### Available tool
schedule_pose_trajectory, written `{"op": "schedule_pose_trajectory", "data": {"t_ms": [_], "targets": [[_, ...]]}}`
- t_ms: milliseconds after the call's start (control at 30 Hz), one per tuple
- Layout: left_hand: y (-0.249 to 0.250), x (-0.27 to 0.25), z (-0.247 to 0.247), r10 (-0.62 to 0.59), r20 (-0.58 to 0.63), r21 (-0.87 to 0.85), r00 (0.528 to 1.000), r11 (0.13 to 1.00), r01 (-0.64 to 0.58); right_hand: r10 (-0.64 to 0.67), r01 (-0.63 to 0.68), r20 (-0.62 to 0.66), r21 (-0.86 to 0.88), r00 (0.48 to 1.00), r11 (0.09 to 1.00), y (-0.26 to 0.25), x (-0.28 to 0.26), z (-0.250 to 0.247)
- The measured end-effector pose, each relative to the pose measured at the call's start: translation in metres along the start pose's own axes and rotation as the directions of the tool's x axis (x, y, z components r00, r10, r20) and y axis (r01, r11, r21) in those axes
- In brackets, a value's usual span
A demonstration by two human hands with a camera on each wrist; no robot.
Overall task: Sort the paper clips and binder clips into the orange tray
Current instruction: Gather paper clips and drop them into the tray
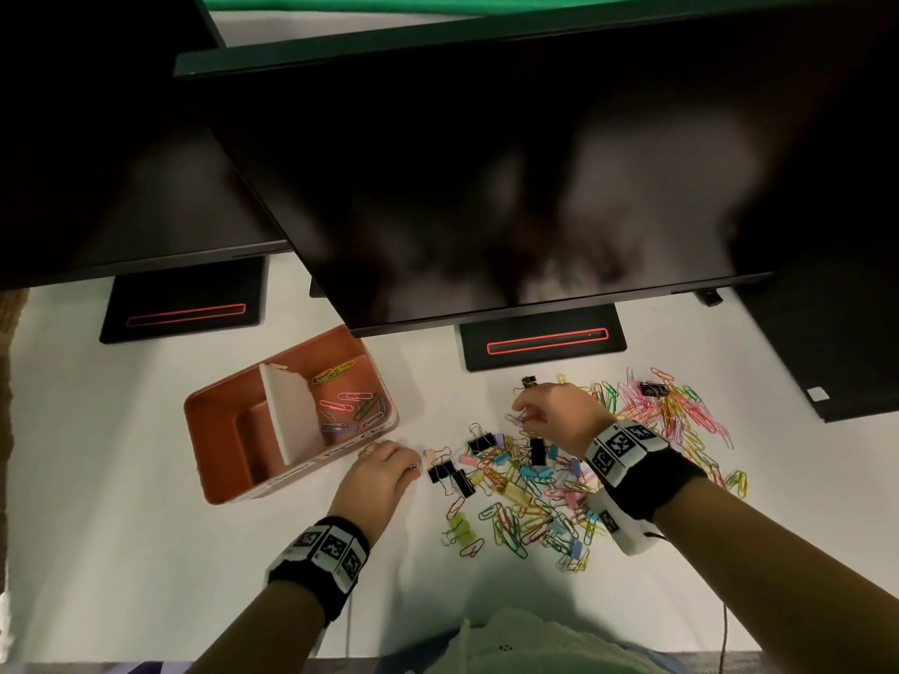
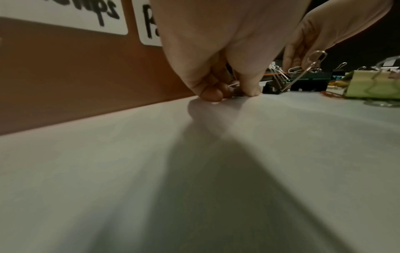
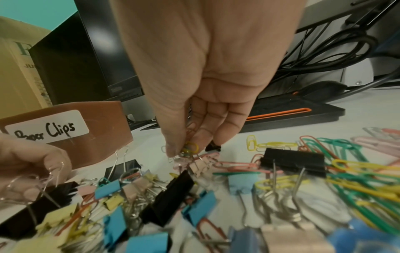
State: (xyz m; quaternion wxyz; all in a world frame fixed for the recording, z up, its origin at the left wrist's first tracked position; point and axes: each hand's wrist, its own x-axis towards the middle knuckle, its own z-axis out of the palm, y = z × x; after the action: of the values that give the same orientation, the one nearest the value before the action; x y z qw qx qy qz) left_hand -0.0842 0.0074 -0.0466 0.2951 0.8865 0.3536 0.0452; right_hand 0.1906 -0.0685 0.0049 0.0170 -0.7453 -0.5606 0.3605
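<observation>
The orange tray (image 1: 221,445) stands at the left, split by a white divider (image 1: 287,411); its right compartment holds several coloured paper clips (image 1: 348,403). A mixed pile of binder clips (image 1: 525,471) and paper clips (image 1: 681,415) covers the white table to the right. My left hand (image 1: 411,467) rests on the table beside the tray's front corner and pinches a small silver clip (image 2: 233,86) against the surface. Over the pile, my right hand (image 1: 520,418) pinches a few paper clips (image 3: 190,148), yellow among them, just above the binder clips.
Two dark monitors overhang the back of the table, with their black stands (image 1: 540,342) (image 1: 185,311) behind the tray and pile. The tray wall (image 3: 103,123) carries a white label reading "Clips". Cables lie behind the right stand.
</observation>
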Motion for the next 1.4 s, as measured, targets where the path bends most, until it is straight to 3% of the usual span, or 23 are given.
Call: {"op": "schedule_pose_trajectory", "data": {"t_ms": [200, 433, 733, 933, 1100, 1167, 1267, 1400], "targets": [[0.009, 0.004, 0.004, -0.112, 0.052, 0.002, 0.992, 0.994, 0.112, 0.003, -0.001, 0.028, -0.084, 1.000, 0.996, 0.003, 0.003, 0.003], [0.008, 0.004, 0.006, -0.152, 0.088, 0.002, 0.985, 0.988, 0.152, 0.029, -0.030, -0.004, -0.261, 1.000, 0.965, -0.006, 0.011, 0.011], [0.011, 0.002, 0.011, -0.126, 0.054, 0.034, 0.991, 0.992, 0.124, -0.110, 0.125, 0.060, -0.418, 0.992, 0.900, -0.007, 0.010, 0.011], [0.018, -0.009, -0.006, -0.093, 0.071, -0.069, 0.993, 0.993, 0.098, -0.170, 0.160, -0.020, -0.254, 0.985, 0.954, -0.014, -0.007, -0.006], [0.049, -0.023, -0.068, 0.033, -0.044, -0.196, 0.998, 0.980, -0.041, -0.201, 0.206, -0.110, 0.032, 0.973, 0.978, -0.047, -0.014, -0.036], [0.053, -0.019, -0.096, -0.018, -0.167, -0.192, 0.986, 0.981, -0.014, -0.257, 0.276, -0.178, 0.096, 0.950, 0.956, -0.072, -0.009, -0.046], [0.042, -0.006, -0.126, -0.181, -0.308, -0.198, 0.934, 0.972, 0.123, -0.325, 0.380, -0.281, 0.173, 0.903, 0.909, -0.120, 0.004, -0.053], [0.025, 0.012, -0.136, -0.374, -0.221, -0.176, 0.901, 0.924, 0.340, -0.334, 0.394, -0.269, 0.211, 0.903, 0.895, -0.177, 0.029, -0.044]]}}
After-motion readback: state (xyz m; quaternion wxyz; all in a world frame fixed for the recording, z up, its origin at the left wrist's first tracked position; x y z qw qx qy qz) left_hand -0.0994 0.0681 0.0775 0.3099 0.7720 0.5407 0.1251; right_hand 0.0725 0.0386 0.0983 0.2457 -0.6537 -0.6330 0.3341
